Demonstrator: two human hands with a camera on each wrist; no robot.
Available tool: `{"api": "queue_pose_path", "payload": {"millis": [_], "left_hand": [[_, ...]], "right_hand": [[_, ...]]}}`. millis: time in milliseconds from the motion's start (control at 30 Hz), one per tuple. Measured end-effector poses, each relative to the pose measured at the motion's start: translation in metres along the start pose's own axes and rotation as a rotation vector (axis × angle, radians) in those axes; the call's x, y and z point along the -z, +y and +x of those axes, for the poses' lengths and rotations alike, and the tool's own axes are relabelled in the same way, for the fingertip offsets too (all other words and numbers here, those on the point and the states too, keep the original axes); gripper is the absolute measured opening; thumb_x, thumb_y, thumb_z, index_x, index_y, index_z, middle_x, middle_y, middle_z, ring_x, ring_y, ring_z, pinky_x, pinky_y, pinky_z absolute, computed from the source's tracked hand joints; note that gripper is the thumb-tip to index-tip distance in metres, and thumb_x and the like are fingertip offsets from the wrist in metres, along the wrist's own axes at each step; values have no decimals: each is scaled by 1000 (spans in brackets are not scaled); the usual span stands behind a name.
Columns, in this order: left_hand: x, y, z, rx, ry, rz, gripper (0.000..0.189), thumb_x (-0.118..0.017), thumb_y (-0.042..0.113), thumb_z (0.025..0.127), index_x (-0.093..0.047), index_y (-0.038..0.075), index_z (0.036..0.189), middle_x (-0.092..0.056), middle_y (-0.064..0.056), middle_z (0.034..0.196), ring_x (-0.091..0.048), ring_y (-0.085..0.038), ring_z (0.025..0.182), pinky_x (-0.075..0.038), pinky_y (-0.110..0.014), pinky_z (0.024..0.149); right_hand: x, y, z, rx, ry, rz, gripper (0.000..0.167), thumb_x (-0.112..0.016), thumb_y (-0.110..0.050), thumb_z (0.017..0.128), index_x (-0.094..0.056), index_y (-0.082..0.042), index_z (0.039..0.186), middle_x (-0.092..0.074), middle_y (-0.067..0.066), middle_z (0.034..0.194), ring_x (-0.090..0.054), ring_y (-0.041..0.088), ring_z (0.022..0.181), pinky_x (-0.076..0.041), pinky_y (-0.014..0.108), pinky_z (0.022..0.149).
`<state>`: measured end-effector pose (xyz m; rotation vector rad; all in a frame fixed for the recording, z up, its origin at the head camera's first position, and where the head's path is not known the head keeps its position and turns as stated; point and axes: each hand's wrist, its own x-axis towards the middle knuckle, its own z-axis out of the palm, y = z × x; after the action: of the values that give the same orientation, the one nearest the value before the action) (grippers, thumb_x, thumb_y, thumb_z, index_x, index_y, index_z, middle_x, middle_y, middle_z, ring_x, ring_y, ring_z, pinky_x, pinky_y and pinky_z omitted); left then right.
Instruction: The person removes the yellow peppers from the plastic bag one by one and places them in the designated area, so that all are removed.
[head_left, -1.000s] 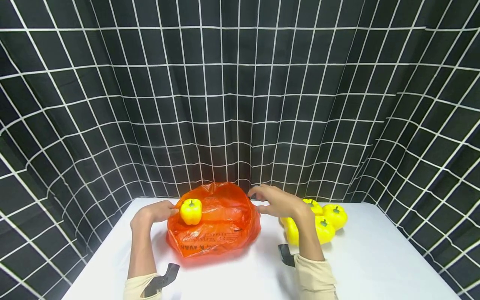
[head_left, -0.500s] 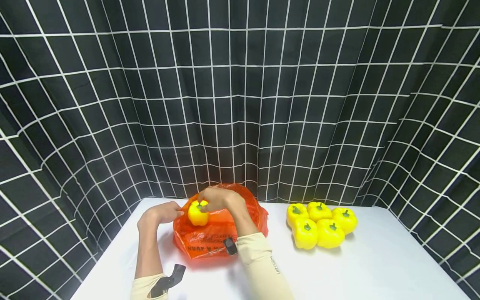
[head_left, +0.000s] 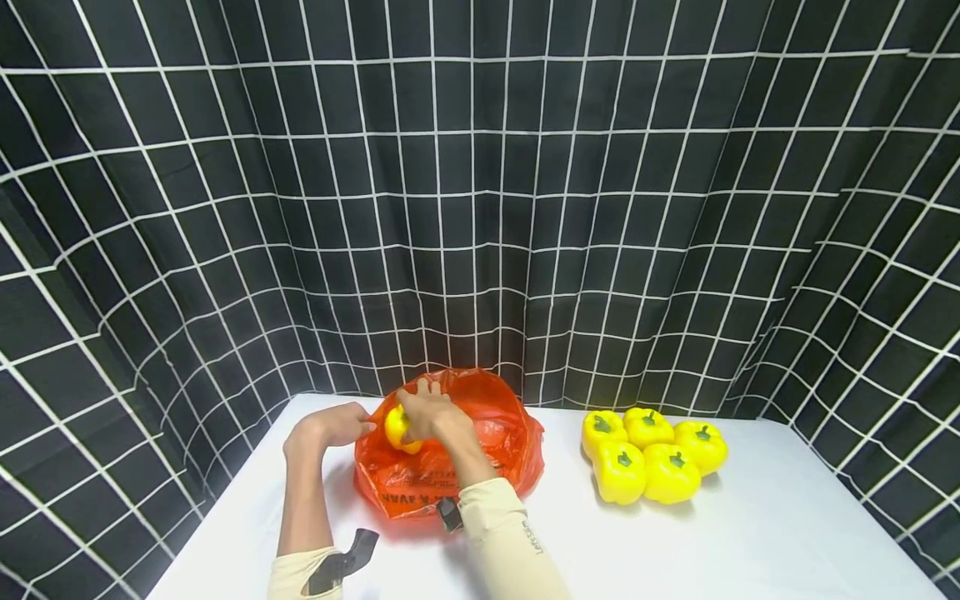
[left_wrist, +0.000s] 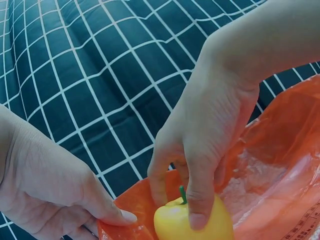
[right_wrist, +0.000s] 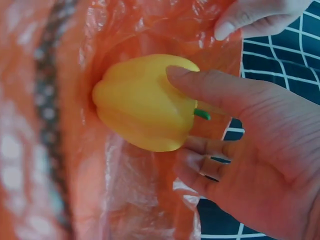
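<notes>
An orange-red plastic bag (head_left: 487, 417) lies on the table with its mouth spread. At its left edge my left hand (head_left: 330, 425) pinches the film between thumb and fingers; the left wrist view shows the thumb pressed on the rim. A yellow bell pepper (right_wrist: 145, 102) with a green stem is against the bag's film near that edge. My right hand (head_left: 435, 417) holds this pepper by its stem end, thumb on one side and fingers on the other. From the head view the hand hides part of the pepper.
Several more yellow bell peppers (head_left: 648, 454) stand grouped on the white table (head_left: 750, 533), right of the bag. Black curtains (head_left: 495, 208) with a white grid rise behind and on both sides.
My right hand has come left from the bag's right side to the pepper and now holds it. My left hand still pinches the bag's edge. The head view has shifted slightly.
</notes>
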<state>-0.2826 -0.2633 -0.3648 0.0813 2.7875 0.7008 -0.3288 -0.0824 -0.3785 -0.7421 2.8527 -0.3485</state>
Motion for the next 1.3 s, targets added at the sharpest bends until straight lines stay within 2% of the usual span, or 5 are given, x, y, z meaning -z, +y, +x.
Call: {"api": "queue_pose_path", "payload": {"millis": [267, 700, 933, 1067, 1300], "left_hand": [[-3, 3, 1, 18, -2, -11, 17, -61, 19, 101, -70, 5, 105, -61, -6, 89, -58, -23, 93, -49, -39, 80], [-2, 3, 2, -14, -10, 11, 19, -59, 18, 102, -73, 6, 105, -60, -2, 87, -59, -22, 93, -49, -40, 81], [1, 1, 1, -70, -7, 44, 36, -59, 18, 102, -66, 2, 133, -70, -17, 121, -64, -36, 118, -51, -58, 105], [0, 3, -1, -60, -15, 16, 64, -58, 22, 103, -37, 2, 159, -42, -26, 162, -38, -49, 150, -31, -71, 121], [-2, 5, -1, -17, -33, -31, 68, -58, 25, 103, -32, 6, 163, -36, -25, 166, -33, -50, 152, -28, -76, 119]], "right_hand": [[-2, 5, -4, 39, 49, -3, 60, -83, -23, 89, -50, -25, 139, -62, 8, 134, -63, 28, 124, -56, 46, 106], [33, 17, -46, 157, 127, 36, 51, -79, -30, 92, -56, -24, 137, -63, -2, 111, -60, 19, 104, -54, 35, 89], [55, 46, -94, 237, 235, 136, 57, -66, -43, 98, -52, -21, 148, -64, 4, 137, -61, 25, 126, -53, 46, 107], [68, 75, -129, 248, 301, 218, 56, -57, -46, 101, -53, -18, 149, -63, 6, 142, -59, 27, 130, -50, 53, 111], [88, 142, -208, 157, 478, 247, 53, -60, -42, 102, -52, -19, 149, -59, 6, 147, -54, 30, 130, -52, 59, 103]]}}
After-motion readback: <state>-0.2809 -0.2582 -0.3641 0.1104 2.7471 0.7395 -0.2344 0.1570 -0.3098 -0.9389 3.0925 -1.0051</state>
